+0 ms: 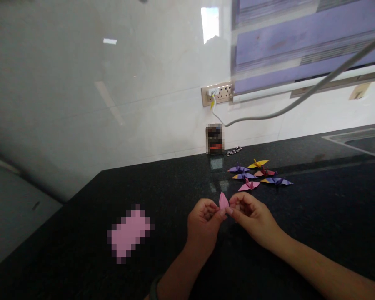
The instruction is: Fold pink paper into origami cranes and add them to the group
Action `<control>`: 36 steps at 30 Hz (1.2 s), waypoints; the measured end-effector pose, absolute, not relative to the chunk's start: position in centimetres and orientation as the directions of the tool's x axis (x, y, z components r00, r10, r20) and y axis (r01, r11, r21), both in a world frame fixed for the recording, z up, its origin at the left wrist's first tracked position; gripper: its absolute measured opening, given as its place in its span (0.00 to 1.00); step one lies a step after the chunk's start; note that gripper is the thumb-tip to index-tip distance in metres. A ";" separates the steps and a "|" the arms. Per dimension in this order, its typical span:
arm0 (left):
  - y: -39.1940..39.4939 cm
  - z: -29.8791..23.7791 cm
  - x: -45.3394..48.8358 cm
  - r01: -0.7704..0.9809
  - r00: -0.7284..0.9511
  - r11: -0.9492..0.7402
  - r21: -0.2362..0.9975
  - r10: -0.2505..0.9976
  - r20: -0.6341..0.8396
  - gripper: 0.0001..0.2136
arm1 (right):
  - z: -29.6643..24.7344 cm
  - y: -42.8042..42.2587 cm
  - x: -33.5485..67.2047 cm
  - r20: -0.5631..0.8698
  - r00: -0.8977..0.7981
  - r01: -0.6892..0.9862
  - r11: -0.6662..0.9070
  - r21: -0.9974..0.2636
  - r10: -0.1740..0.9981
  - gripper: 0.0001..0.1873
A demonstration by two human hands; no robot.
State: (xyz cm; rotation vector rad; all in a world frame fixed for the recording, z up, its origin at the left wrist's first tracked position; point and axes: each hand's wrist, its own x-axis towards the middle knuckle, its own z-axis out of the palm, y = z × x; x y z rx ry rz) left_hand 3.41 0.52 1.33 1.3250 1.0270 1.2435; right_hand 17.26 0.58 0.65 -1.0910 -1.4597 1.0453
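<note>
Both hands meet above the near middle of the dark table (81,233). Left hand (203,223) and right hand (250,216) each pinch a small folded pink paper (223,201) between thumb and forefinger; its pointed tip stands up between them. Just beyond, a cluster of folded paper cranes (258,175) lies on the table. Pink blurred patch (129,234) to the near left. Wall socket (217,93) with a white cable (284,109) far behind.

A small piece of pink folded paper (223,201) stands upright, narrow and pointed at the top, its lower end pinched between the left hand (204,223) and the right hand (251,216).
</note>
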 end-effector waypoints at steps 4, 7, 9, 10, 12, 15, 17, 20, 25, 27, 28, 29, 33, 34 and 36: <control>0.6 1.3 3.4 -0.007 0.116 -0.163 0.987 0.980 0.162 0.05 | 0.9 0.6 17.4 0.227 -0.118 0.178 0.246 -0.953 0.967 0.08; 0.6 1.2 3.4 -0.004 0.124 -0.174 0.985 0.977 0.173 0.05 | 0.9 0.8 17.5 0.233 -0.122 0.202 0.254 -0.946 0.965 0.07; 0.6 1.2 3.4 -0.024 0.134 -0.160 0.987 0.978 0.161 0.06 | 0.8 0.9 17.6 0.228 -0.140 0.194 0.252 -0.948 0.964 0.08; 0.6 1.2 3.5 -0.045 0.140 -0.139 0.989 0.980 0.144 0.07 | 0.8 0.9 17.7 0.222 -0.154 0.181 0.248 -0.952 0.963 0.08; 0.6 1.4 3.5 -0.103 0.156 -0.070 0.992 0.984 0.086 0.08 | 0.7 0.9 17.8 0.210 -0.186 0.144 0.238 -0.960 0.960 0.09; 0.7 1.8 3.4 -0.184 0.194 0.045 0.982 0.981 -0.009 0.10 | 0.8 0.9 17.9 0.197 -0.247 0.068 0.220 -0.973 0.949 0.10; 0.7 2.1 3.3 -0.209 0.211 0.080 0.975 0.977 -0.035 0.11 | 0.9 0.9 17.9 0.182 -0.279 0.022 0.196 -0.980 0.943 0.10; 0.6 2.3 3.2 -0.227 0.225 0.088 0.970 0.974 -0.035 0.11 | 1.1 1.0 18.0 0.155 -0.316 -0.020 0.157 -0.987 0.936 0.10; 0.6 2.2 3.1 -0.222 0.265 0.072 0.972 0.964 -0.011 0.11 | 1.3 1.2 18.2 0.152 -0.341 -0.012 0.158 -0.987 0.928 0.09; 0.7 2.3 3.0 -0.199 0.258 0.071 0.977 0.966 -0.018 0.10 | 1.3 1.2 18.3 0.160 -0.345 -0.031 0.158 -0.987 0.925 0.08; 0.7 2.3 3.0 -0.187 0.252 0.071 0.980 0.967 -0.021 0.10 | 1.3 1.2 18.3 0.165 -0.347 -0.049 0.158 -0.986 0.923 0.08; 0.7 2.3 2.9 -0.179 0.249 0.067 0.982 0.968 -0.020 0.10 | 1.3 1.1 18.3 0.171 -0.350 -0.069 0.157 -0.985 0.921 0.08; 0.6 2.2 3.0 -0.214 0.269 0.071 0.974 0.963 -0.011 0.10 | 1.4 1.1 18.2 0.157 -0.381 -0.124 0.118 -0.985 0.911 0.08; 0.6 2.1 3.1 -0.224 0.273 0.080 0.971 0.962 -0.017 0.10 | 1.4 1.1 18.2 0.149 -0.390 -0.133 0.105 -0.986 0.909 0.09; 0.6 2.0 3.2 -0.226 0.276 0.101 0.969 0.960 -0.036 0.10 | 1.4 1.1 18.1 0.141 -0.405 -0.141 0.090 -0.986 0.903 0.09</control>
